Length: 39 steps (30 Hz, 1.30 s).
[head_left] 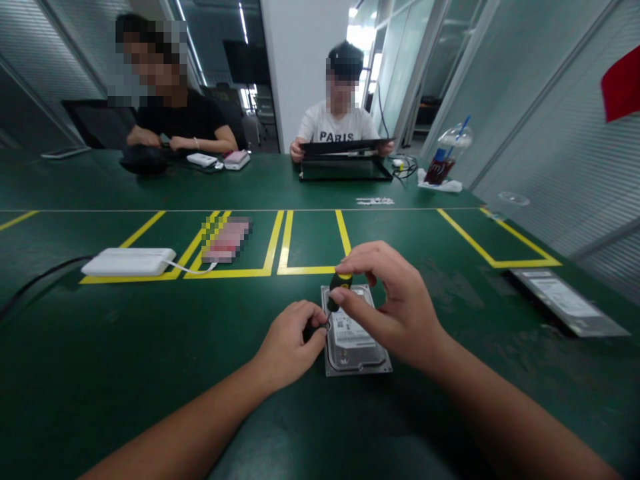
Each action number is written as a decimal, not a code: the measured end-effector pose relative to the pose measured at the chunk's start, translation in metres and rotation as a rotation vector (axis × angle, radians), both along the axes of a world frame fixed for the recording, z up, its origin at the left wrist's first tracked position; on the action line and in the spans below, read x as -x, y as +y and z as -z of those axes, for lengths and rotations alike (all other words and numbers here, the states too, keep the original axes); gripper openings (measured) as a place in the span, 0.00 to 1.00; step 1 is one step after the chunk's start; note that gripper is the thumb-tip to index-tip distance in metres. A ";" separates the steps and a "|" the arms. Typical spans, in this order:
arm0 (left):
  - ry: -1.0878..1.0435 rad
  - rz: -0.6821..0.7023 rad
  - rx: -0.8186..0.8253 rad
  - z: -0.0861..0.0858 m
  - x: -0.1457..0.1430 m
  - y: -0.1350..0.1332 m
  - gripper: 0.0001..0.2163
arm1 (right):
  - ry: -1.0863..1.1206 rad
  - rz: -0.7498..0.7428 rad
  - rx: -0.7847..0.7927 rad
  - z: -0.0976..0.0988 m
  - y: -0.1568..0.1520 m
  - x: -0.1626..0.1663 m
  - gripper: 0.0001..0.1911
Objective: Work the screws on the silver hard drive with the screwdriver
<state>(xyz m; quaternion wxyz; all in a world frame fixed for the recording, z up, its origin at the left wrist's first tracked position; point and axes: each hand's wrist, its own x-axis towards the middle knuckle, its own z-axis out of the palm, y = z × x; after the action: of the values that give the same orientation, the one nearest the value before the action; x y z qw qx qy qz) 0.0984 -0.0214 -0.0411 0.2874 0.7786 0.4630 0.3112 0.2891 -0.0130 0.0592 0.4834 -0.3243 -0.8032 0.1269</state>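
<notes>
Two hands worked over a silver, flat metal hard drive (356, 333), likely dense, rigid, shock-sensitive.
The right hand (395, 307) pinched a black-and-yellow screwdriver (340, 287); the left hand (290, 343) curled shut at the drive's edge, probably the safest hold.

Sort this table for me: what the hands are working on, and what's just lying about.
In use: hard drive, screwdriver, right hand, left hand.
Lying about: white box with cable, labelled flat panel, iced drink cup.

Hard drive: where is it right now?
In the head view the hard drive lies flat on the green table, low centre, nearer than the yellow tape lines, between the left hand and the right hand, which holds a screwdriver.
</notes>
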 end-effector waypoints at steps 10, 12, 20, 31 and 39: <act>0.003 -0.004 -0.003 0.000 -0.001 0.000 0.03 | 0.005 0.006 0.008 0.001 -0.001 0.000 0.10; 0.009 0.001 -0.011 0.000 -0.001 0.000 0.03 | 0.001 0.000 -0.004 0.001 -0.001 0.000 0.09; 0.012 -0.002 0.002 -0.001 0.000 0.000 0.02 | 0.001 0.051 0.012 -0.001 -0.004 0.000 0.11; 0.009 -0.003 0.004 -0.002 -0.001 0.000 0.02 | -0.007 0.064 0.009 0.002 -0.002 0.000 0.11; 0.003 0.005 -0.004 -0.001 0.000 -0.001 0.03 | -0.008 0.049 -0.030 0.002 -0.001 0.001 0.08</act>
<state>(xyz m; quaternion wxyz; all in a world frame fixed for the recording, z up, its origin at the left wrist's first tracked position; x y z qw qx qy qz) 0.0986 -0.0221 -0.0399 0.2861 0.7807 0.4608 0.3104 0.2883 -0.0136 0.0568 0.4882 -0.3370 -0.7986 0.1016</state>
